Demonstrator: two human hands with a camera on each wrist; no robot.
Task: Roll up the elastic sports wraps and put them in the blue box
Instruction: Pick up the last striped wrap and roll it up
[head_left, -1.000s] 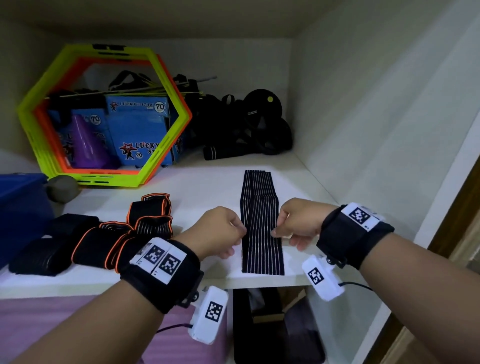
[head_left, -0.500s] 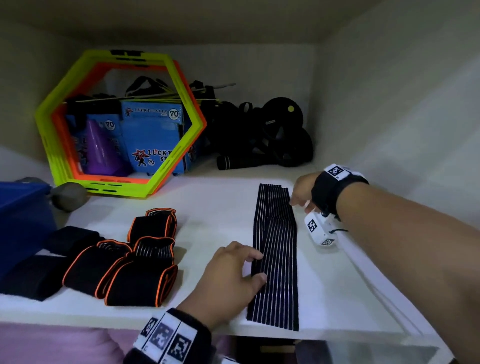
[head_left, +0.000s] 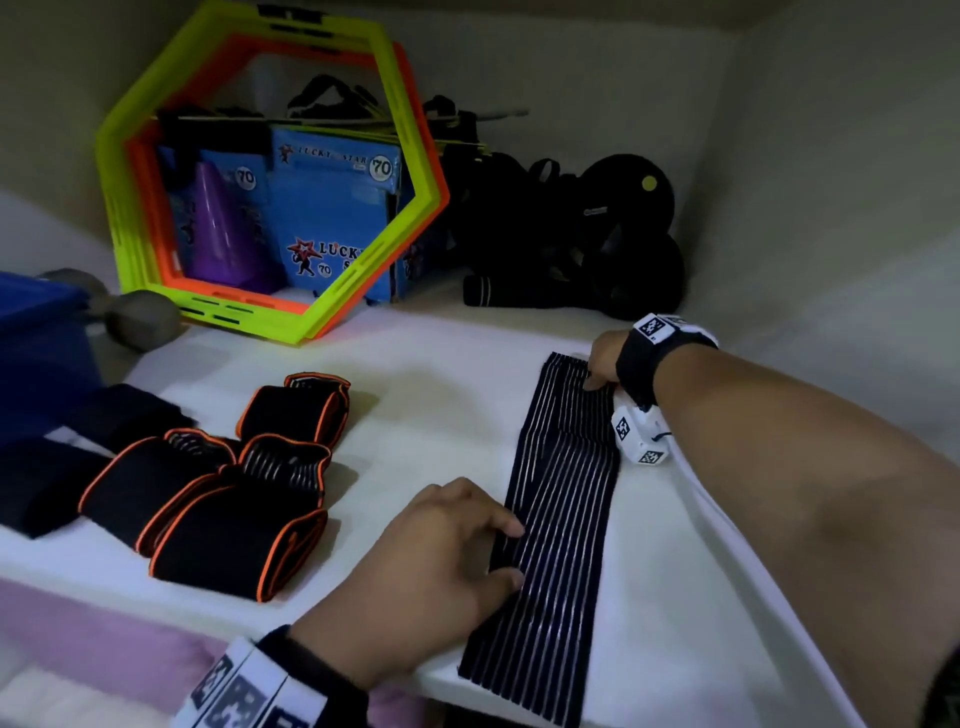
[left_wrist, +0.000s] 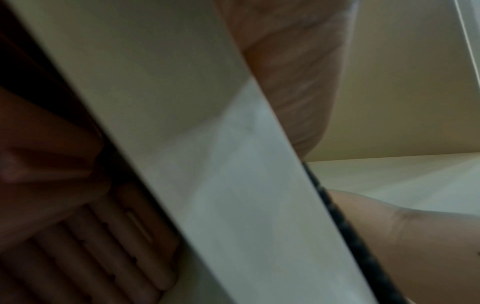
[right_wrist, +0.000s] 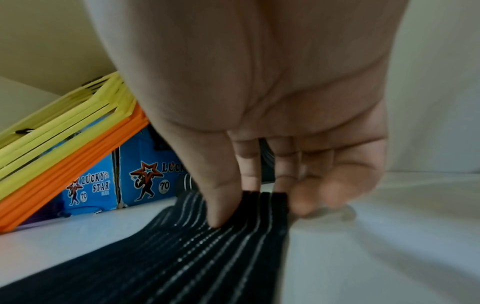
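Observation:
A black elastic wrap with thin white stripes (head_left: 558, 519) lies flat and lengthwise on the white shelf (head_left: 441, 415). My left hand (head_left: 511, 553) presses fingers and thumb on the wrap's left edge near its front part. My right hand (head_left: 595, 376) is at the wrap's far end. In the right wrist view the right hand (right_wrist: 241, 205) pinches that end of the striped wrap (right_wrist: 182, 257), thumb on top and fingers behind the edge. The blue box (head_left: 31, 332) stands at the far left. The left wrist view shows only a blurred shelf edge (left_wrist: 207, 164).
Several folded black wraps with orange trim (head_left: 234, 493) and plain dark ones (head_left: 41, 483) lie left of my left hand. At the back stand green and orange hexagon rings (head_left: 291, 312), blue cartons (head_left: 332, 218), a grey dumbbell (head_left: 140, 319) and black gear (head_left: 597, 234). A wall closes the right side.
My right hand has gone from the wrap's middle to its far end and pinched it. My left hand has let go of the edge and flattened onto the wrap nearer the front.

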